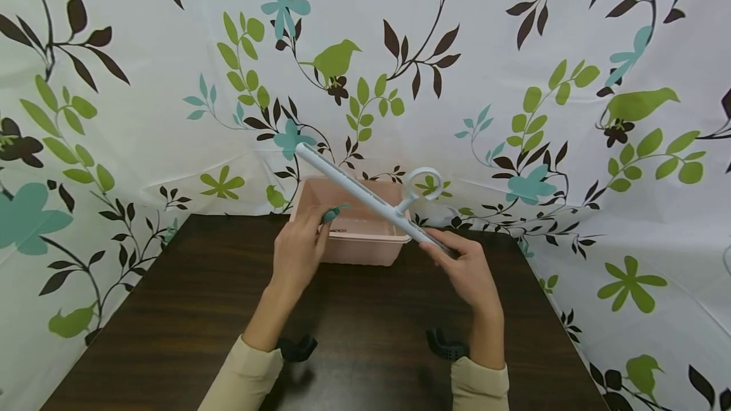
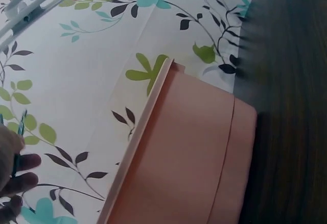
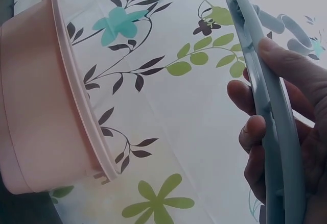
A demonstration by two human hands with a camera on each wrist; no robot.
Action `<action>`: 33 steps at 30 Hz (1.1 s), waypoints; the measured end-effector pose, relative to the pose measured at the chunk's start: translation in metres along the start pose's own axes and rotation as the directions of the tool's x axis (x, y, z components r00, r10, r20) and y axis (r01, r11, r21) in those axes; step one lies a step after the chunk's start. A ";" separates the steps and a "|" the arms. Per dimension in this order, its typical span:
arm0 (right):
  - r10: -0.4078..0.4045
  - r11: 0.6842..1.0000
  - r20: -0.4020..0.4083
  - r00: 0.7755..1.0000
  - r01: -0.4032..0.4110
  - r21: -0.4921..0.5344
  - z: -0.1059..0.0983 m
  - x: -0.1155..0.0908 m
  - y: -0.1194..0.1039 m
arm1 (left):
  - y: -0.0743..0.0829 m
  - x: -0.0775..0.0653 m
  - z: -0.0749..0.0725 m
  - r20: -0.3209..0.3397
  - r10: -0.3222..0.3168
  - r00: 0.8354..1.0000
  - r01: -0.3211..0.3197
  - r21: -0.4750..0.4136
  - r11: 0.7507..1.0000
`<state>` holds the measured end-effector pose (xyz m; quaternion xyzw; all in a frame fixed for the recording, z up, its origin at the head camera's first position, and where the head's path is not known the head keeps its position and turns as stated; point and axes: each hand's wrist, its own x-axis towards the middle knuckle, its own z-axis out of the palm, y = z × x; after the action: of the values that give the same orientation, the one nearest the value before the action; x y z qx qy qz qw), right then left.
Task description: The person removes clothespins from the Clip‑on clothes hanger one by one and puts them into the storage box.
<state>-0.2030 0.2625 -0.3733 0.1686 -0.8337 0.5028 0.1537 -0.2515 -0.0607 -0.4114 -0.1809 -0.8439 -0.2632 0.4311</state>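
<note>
A pale blue plastic hanger bar point(image 1: 354, 189) with a ring-shaped hook point(image 1: 425, 184) slants over the bin, its far end up and to the left. My right hand point(image 1: 465, 265) grips its lower right end, and in the right wrist view the thumb and fingers point(image 3: 254, 132) wrap round the slotted bar. My left hand point(image 1: 297, 249) pinches a small teal piece point(image 1: 331, 214), perhaps a clip, above the bin's left side. Its exact kind is too small to tell. In the left wrist view, the left hand point(image 2: 15, 173) shows only partly at the edge.
A pink plastic bin point(image 1: 362, 251) stands at the back of the dark wood table point(image 1: 365, 309), with something small and dark inside. Behind it hangs a white cloth point(image 1: 171, 81) printed with leaves, birds and flowers. Black wrist mounts point(image 1: 448, 345) sit below the hands.
</note>
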 end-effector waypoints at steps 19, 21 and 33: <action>-0.001 1.000 -0.011 1.000 0.001 0.031 0.000 0.000 -0.001 | -0.031 0.046 0.026 0.396 -0.156 0.905 0.188 -0.043 0.981; 0.001 0.999 -0.011 1.000 -0.001 0.035 0.000 0.000 -0.002 | -0.037 0.051 0.025 0.433 -0.156 0.888 0.201 -0.060 0.978; 0.010 0.999 -0.004 1.000 -0.010 0.044 0.002 0.001 -0.001 | -0.051 0.066 0.040 0.607 -0.178 0.775 0.243 -0.026 0.970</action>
<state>-0.2040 0.2598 -0.3732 0.1668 -0.8229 0.5223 0.1491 -0.3410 -0.0724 -0.3917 -0.1809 -0.9369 -0.2820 0.0998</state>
